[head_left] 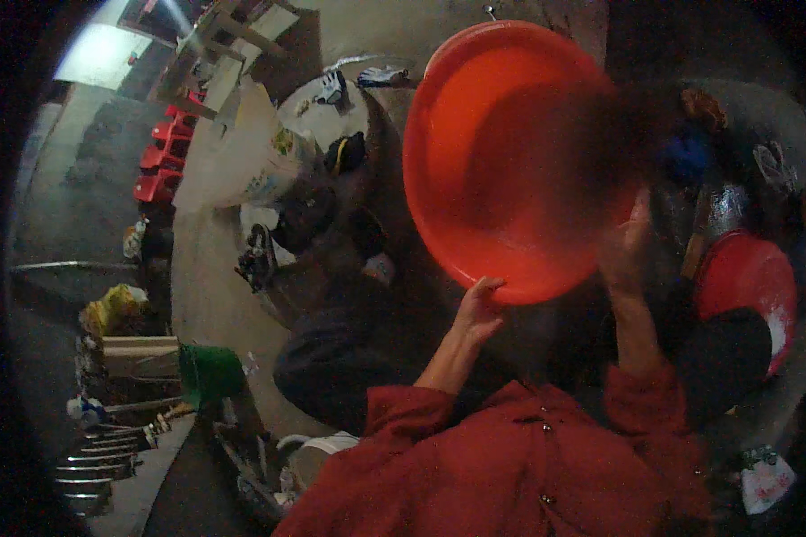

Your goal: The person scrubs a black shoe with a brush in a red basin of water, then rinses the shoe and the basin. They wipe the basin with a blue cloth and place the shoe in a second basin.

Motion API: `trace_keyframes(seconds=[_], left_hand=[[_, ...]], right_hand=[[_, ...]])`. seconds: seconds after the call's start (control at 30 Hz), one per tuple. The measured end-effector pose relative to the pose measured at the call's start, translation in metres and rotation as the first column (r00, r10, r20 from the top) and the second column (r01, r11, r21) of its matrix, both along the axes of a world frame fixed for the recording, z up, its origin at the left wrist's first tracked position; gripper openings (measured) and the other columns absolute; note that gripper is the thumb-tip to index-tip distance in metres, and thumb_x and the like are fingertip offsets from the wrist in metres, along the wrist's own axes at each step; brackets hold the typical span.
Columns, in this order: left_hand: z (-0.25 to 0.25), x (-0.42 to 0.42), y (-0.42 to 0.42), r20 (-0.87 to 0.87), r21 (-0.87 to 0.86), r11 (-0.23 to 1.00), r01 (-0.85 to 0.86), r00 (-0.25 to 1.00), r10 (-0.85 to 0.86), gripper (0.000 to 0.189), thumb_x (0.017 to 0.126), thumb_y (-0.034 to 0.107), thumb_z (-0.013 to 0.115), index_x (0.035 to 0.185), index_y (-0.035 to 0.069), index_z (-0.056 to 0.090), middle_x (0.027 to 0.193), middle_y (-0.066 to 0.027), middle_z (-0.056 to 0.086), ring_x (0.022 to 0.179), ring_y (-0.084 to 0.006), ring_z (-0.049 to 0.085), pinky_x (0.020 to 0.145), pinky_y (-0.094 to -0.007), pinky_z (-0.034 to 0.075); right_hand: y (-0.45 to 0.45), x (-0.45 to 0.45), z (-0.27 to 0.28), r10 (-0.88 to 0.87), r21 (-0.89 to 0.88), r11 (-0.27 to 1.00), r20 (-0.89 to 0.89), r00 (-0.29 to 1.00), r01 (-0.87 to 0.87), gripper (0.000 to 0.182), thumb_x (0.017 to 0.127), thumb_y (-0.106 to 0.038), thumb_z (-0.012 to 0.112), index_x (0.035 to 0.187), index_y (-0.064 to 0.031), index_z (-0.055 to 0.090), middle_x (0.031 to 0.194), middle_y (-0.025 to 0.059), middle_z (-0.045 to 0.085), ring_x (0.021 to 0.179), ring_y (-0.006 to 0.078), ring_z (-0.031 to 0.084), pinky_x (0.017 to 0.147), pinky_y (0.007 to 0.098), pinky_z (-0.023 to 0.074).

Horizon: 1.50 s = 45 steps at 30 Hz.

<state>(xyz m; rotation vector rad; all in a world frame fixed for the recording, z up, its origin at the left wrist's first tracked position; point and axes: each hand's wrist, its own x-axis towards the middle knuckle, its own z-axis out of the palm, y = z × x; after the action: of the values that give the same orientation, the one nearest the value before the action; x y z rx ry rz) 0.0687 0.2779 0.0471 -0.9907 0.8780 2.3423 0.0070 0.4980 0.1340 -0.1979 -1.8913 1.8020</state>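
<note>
A large round orange-red plastic basin (453, 127) is held up in front of me, its hollow side facing the camera. My left hand (481, 314) grips the near rim, thumb over the edge and the other fingers mostly hidden behind it. On the right side, my right hand (624, 258) holds the rim; dim light and a dark blur hide most of its fingers. That same dark patch covers the basin's right part. Inside, the visible surface shows only shadow and a faint sheen near the bottom.
A red tub (745, 275) stands at right beside my leg. To the left are a whitish plastic sack (242, 161), red plastic bins (158, 168) and a green container (208, 372). Gloves (383, 76) lie beyond; a white bucket (322, 446) sits near my left elbow.
</note>
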Motion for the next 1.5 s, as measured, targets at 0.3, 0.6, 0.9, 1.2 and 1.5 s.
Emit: trace_keyframes(seconds=[0.3,0.6,0.9,1.2,1.5], left_hand=[[0.005,-0.022,-0.033,-0.138,-0.106,0.994,0.014,0.99,-0.029,0.031,0.08,0.016,0.064,0.109,0.008,0.058,0.112,-0.0105,0.061,0.1,-0.0275,0.059,0.087,-0.0389,0.048],[0.103,-0.027,-0.023,-0.209,-0.978,0.142,-0.154,0.738,-0.642,0.081,0.075,0.004,0.059,0.145,0.017,0.021,0.141,-0.0248,0.032,0.106,-0.0363,0.056,0.081,-0.0425,0.051],[0.129,-0.017,0.056,-0.037,-0.933,-0.203,-0.297,0.641,-0.767,0.083,0.072,0.011,0.068,0.144,0.025,0.03,0.147,-0.0318,0.015,0.066,-0.0389,0.065,0.055,-0.0402,0.055],[0.13,-0.006,0.065,-0.12,-0.891,-0.126,-0.437,0.493,-0.862,0.067,0.07,0.006,0.064,0.134,0.016,0.047,0.148,-0.0162,0.029,0.078,-0.0291,0.067,0.057,-0.0362,0.055],[0.144,-0.057,0.013,-0.235,-0.788,-0.06,-0.612,0.39,-0.89,0.04,0.069,0.001,0.065,0.105,0.019,0.067,0.123,-0.0058,0.059,0.104,-0.0267,0.061,0.077,-0.0348,0.053]], right_hand=[[0.023,-0.001,-0.045,0.035,-0.168,0.986,0.322,0.946,0.021,0.073,0.084,-0.012,0.057,0.143,0.0038,0.019,0.139,0.0225,0.038,0.125,0.0344,0.042,0.106,0.0404,0.0326],[-0.066,0.054,-0.18,0.233,-0.418,0.908,0.548,0.804,0.022,0.038,0.09,-0.013,0.052,0.124,0.0007,0.048,0.122,0.0116,0.056,0.109,0.0235,0.055,0.096,0.0366,0.0436],[-0.095,0.087,-0.163,0.371,-0.414,0.901,0.576,0.729,-0.132,0.035,0.09,-0.015,0.051,0.122,-0.0001,0.05,0.119,0.0114,0.058,0.107,0.0239,0.056,0.095,0.0369,0.0446],[-0.098,0.085,-0.156,0.399,-0.428,0.888,0.53,0.748,-0.171,0.032,0.091,-0.016,0.051,0.119,-0.0008,0.052,0.115,0.0113,0.059,0.105,0.0244,0.057,0.094,0.0371,0.0456],[-0.045,0.034,-0.122,0.263,-0.358,0.92,0.265,0.928,-0.159,0.03,0.092,-0.018,0.05,0.116,-0.0016,0.055,0.112,0.0111,0.061,0.102,0.0249,0.058,0.094,0.0374,0.0467]])
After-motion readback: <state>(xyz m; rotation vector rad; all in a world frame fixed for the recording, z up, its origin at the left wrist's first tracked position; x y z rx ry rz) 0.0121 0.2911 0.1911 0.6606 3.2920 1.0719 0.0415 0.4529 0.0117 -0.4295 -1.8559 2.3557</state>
